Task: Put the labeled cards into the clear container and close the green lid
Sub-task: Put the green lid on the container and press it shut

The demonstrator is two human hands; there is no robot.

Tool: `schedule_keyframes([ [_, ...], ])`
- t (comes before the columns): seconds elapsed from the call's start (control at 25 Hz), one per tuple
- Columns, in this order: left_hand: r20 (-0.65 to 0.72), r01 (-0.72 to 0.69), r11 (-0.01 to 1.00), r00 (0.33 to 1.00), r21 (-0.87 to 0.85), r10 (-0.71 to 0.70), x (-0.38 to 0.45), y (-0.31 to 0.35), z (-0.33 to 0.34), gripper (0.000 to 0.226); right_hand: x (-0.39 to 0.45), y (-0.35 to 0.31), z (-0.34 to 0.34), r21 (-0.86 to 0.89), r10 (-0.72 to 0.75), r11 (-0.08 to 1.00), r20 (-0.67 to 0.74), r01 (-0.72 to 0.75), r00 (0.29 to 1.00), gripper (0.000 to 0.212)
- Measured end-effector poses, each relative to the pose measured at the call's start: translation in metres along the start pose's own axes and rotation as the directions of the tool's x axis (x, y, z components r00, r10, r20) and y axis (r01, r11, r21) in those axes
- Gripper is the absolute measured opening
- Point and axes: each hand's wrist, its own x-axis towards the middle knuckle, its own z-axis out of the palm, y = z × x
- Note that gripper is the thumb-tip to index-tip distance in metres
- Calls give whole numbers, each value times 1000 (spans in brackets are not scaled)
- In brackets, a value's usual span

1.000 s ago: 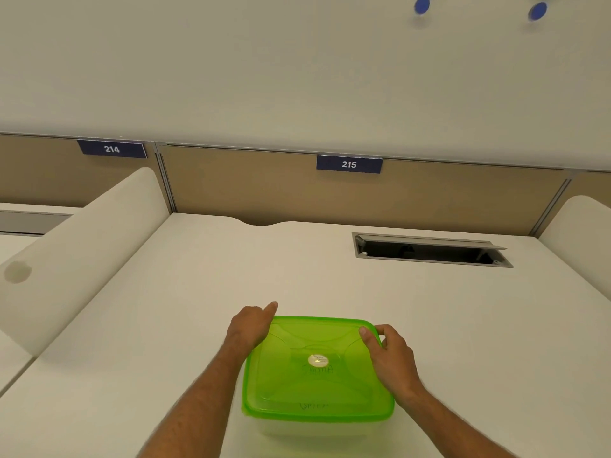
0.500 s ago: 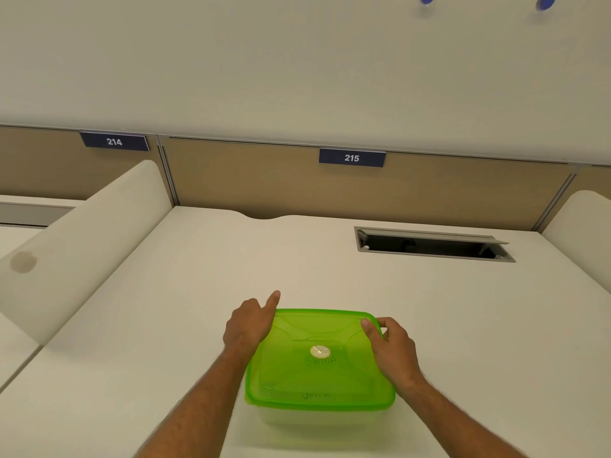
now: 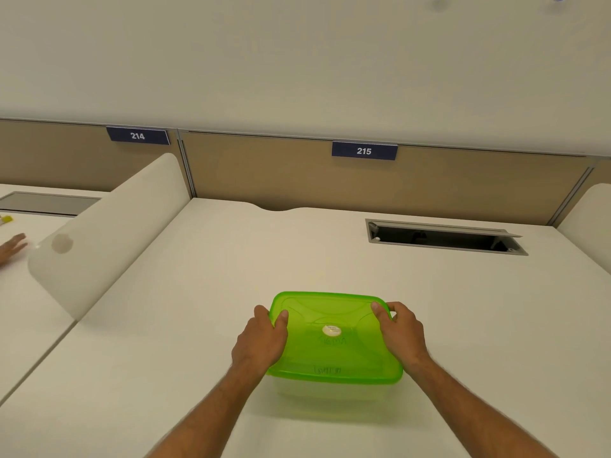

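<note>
The green lid [image 3: 334, 345] lies on top of the clear container [image 3: 330, 396] on the white desk, near its front edge. A small round sticker marks the lid's middle, and faint writing shows through the green plastic. My left hand [image 3: 261, 342] grips the lid's left edge, thumb on top. My right hand [image 3: 401, 332] grips the right edge near the far corner, thumb on top too. The cards themselves cannot be made out apart from that writing.
An open cable hatch [image 3: 443, 238] is sunk into the desk at the back right. A curved white divider [image 3: 109, 233] bounds the desk on the left, and another stands at the far right. Another person's hand [image 3: 11, 247] rests on the neighbouring desk.
My left hand has shifted from beside the lid's far left corner onto its left edge, thumb now on top. My right hand holds the same corner. The view has tilted slightly.
</note>
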Motion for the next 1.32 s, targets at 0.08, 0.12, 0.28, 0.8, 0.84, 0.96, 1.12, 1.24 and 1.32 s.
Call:
schedule_keyframes([
  [0.08,10,9,1000,1000,-9,-9,-9,-1,-1,54,-1,0,0,-8,-5,1000,0,5,1000,45],
  [0.12,15,15,999,1000,-40,-14,-12,0,-1,54,-1,0,0,-11,-7,1000,0,7,1000,46],
  [0.28,6,16,987,1000,-157,-15,-21,3,-3,53,0,2,0,-23,-14,1000,7,14,1000,47],
  [0.8,-39,34,990,998,-138,-40,-23,4,-3,57,-1,-1,1,-87,31,996,-26,-34,999,46],
  [0.84,-39,43,990,998,-132,-48,-22,4,-3,57,-1,-2,0,-109,51,993,-37,-55,998,41],
  [0.96,-39,63,991,997,-122,-68,-22,5,-1,56,-7,-1,-4,-169,97,981,14,-93,995,38],
  [1.12,-34,78,990,996,-121,-82,-22,6,-1,57,-22,9,0,-267,148,956,89,-120,985,54],
  [1.24,-27,69,989,997,-128,-73,-23,7,-2,56,-32,13,1,-258,106,961,19,-98,994,52],
  [1.32,-25,60,991,998,-122,-63,-23,6,-3,56,-35,11,0,-247,59,967,-21,-62,998,49],
])
